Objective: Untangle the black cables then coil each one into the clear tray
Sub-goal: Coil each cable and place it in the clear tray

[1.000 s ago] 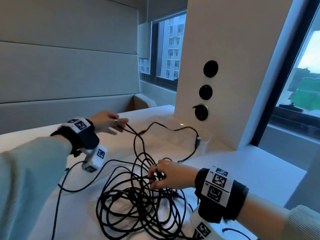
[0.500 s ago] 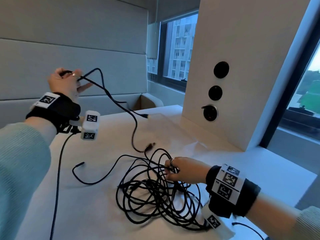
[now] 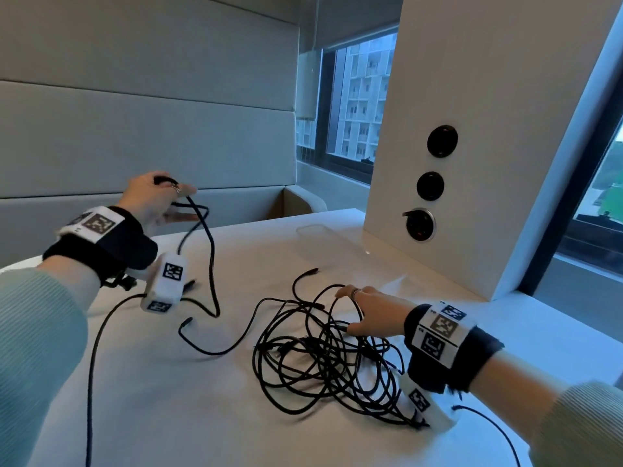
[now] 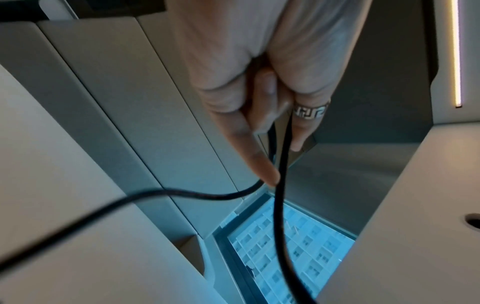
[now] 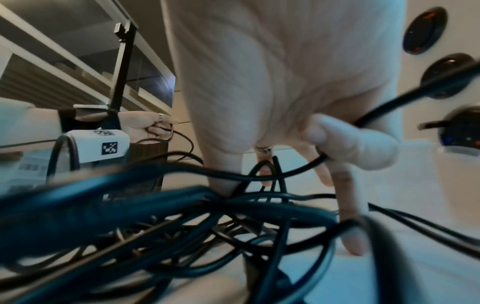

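A tangle of black cables (image 3: 320, 362) lies on the white table (image 3: 202, 416); in the right wrist view the tangle (image 5: 182, 216) fills the lower frame. My right hand (image 3: 362, 311) rests on its far side with fingers spread, and one strand runs under the thumb (image 5: 350, 144). My left hand (image 3: 158, 197) is raised at the left and grips a loop of one black cable (image 3: 212, 274), which hangs to the table and ends in a plug (image 3: 187, 322). In the left wrist view the cable (image 4: 280, 185) runs out between curled fingers (image 4: 259, 156). The clear tray (image 3: 323, 232) sits by the pillar.
A white pillar (image 3: 488, 79) with three round black sockets (image 3: 419, 225) stands at the back right, close behind the tray. Thin black leads (image 3: 91, 365) run from both wrist cameras across the table. A padded bench back (image 3: 135, 146) lies beyond the table.
My left hand drew one cable up and out of the tangle, then came down a little. That cable now hangs apart from the pile. My right hand stayed on the tangle.
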### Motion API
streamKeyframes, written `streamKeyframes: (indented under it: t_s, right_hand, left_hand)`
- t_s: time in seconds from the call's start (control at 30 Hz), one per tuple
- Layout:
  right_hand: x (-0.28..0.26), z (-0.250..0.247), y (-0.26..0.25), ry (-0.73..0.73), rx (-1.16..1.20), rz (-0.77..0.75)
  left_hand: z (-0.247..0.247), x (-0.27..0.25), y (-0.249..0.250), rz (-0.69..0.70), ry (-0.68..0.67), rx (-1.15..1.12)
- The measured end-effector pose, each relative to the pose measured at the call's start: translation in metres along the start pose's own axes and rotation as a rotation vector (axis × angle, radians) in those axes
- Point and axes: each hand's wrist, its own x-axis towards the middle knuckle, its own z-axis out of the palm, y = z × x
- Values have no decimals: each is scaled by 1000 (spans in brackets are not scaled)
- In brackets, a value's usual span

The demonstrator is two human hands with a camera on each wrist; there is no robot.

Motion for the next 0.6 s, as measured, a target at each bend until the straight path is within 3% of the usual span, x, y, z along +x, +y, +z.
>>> streamKeyframes:
  t_s: [0.23, 0.4, 0.5, 0.6]
  right_hand:
    - [16, 0, 22, 26, 30, 145]
    - [21, -1, 32, 12, 62, 179]
    - [18, -1, 32, 11, 77, 154]
    - [9, -4, 29, 1, 70, 104]
  left_hand:
    - [20, -12, -9, -132, -161, -165]
    - [13, 0, -29, -224, 62, -187]
    - [3, 10, -42, -274, 172, -52]
    - [-5, 17, -53, -318, 185, 187]
